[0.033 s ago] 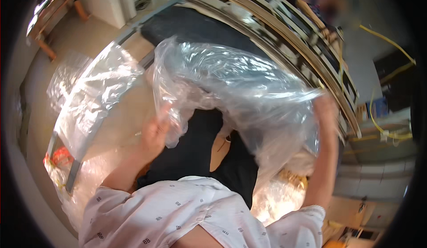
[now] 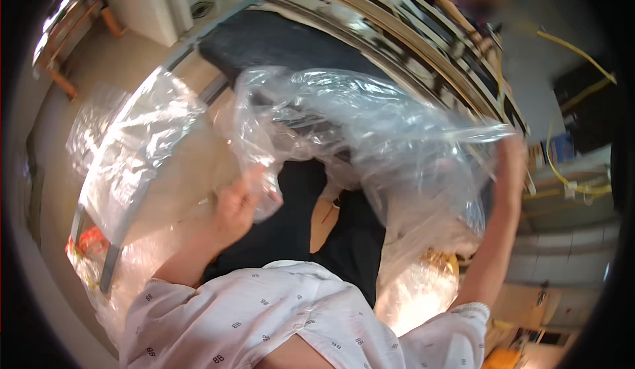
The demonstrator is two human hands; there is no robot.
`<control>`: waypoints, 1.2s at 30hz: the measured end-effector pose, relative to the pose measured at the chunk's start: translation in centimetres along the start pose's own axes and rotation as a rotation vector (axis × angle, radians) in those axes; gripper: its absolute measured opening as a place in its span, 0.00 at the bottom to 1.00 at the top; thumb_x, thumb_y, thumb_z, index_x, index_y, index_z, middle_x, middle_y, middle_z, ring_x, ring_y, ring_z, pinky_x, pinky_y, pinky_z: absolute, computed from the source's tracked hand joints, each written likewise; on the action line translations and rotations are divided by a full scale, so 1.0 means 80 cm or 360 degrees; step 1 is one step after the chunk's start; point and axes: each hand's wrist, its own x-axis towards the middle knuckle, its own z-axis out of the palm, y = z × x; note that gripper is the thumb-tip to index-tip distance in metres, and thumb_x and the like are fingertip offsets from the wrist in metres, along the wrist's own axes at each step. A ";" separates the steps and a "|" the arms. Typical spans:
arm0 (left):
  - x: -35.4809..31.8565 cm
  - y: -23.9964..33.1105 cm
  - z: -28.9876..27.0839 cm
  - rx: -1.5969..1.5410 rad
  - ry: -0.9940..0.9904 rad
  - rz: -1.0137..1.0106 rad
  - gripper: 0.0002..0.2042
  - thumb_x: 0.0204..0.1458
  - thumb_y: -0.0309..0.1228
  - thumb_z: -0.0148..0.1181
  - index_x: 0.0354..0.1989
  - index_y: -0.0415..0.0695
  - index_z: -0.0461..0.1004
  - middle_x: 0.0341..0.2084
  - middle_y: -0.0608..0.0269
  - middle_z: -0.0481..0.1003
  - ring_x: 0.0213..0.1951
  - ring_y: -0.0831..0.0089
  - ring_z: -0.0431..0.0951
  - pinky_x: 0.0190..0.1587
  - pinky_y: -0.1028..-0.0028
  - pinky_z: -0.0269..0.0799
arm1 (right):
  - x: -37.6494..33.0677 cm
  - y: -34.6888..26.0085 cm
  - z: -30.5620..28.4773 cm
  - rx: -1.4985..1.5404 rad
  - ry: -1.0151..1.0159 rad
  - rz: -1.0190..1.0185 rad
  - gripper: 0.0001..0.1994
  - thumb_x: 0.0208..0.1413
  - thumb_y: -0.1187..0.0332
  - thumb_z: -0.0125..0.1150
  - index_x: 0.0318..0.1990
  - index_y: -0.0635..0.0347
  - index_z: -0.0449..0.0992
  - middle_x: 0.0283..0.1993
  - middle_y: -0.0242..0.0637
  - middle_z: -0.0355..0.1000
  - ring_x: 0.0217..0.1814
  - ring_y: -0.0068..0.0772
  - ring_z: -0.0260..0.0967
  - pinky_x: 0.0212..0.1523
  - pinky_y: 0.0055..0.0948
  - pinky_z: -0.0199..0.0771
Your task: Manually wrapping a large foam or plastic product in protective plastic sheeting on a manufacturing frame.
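A large sheet of clear plastic film [image 2: 370, 118], crumpled and glossy, is stretched between my hands above my lap. My left hand [image 2: 239, 202], on the near left, is closed on its bunched edge. Raised far out to the right, my right hand [image 2: 510, 151] pulls another edge taut; it is smeared by motion, but the film runs into its fingers. Behind the film lies a dark flat pad [image 2: 284, 45], partly covered by it. Black trousers [image 2: 291, 190] show under the near edge.
More clear film [image 2: 149, 124] hangs over a metal rail on the left, beside a red-orange bundle [image 2: 92, 240]. Wooden and metal frame bars [image 2: 397, 38] run along the far right side. A wooden-legged table [image 2: 73, 38] stands far left. Yellow cords [image 2: 575, 55] hang at right.
My right hand has swung outward to the right, drawing its edge of the film with it. My left hand has shifted slightly right, still gripping the film.
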 end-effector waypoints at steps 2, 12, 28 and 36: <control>0.018 0.044 0.052 -0.0033 -0.0370 0.0211 0.16 0.55 0.25 0.48 0.53 0.40 0.65 0.32 0.57 0.76 0.33 0.62 0.76 0.41 0.69 0.69 | 0.022 -0.005 -0.158 -0.0594 0.0800 -0.0824 0.12 0.56 0.68 0.52 0.46 0.62 0.67 0.41 0.31 0.64 0.42 0.23 0.62 0.44 0.25 0.63; 0.025 0.066 0.208 0.0161 -0.0999 0.0732 0.26 0.41 0.15 0.52 0.53 0.45 0.67 0.31 0.61 0.74 0.31 0.61 0.74 0.43 0.67 0.67 | -0.188 -0.022 0.071 0.0609 -0.0929 0.0257 0.23 0.55 0.60 0.54 0.56 0.62 0.63 0.49 0.37 0.65 0.48 0.25 0.65 0.45 0.25 0.68; 0.169 0.169 0.215 0.0464 -0.1257 0.0495 0.10 0.37 0.26 0.68 0.29 0.41 0.75 0.29 0.65 0.67 0.32 0.76 0.68 0.33 0.79 0.63 | -0.204 0.022 0.063 0.0084 -0.0722 -0.0193 0.07 0.50 0.74 0.53 0.39 0.59 0.69 0.19 0.40 0.64 0.18 0.38 0.64 0.23 0.29 0.63; 0.140 0.148 0.199 0.0011 -0.0797 0.0488 0.07 0.41 0.20 0.64 0.29 0.39 0.74 0.29 0.64 0.70 0.28 0.78 0.70 0.30 0.80 0.65 | -0.192 0.016 0.043 -0.0100 -0.0374 -0.0577 0.18 0.43 0.69 0.64 0.44 0.58 0.70 0.31 0.36 0.68 0.29 0.34 0.64 0.31 0.27 0.64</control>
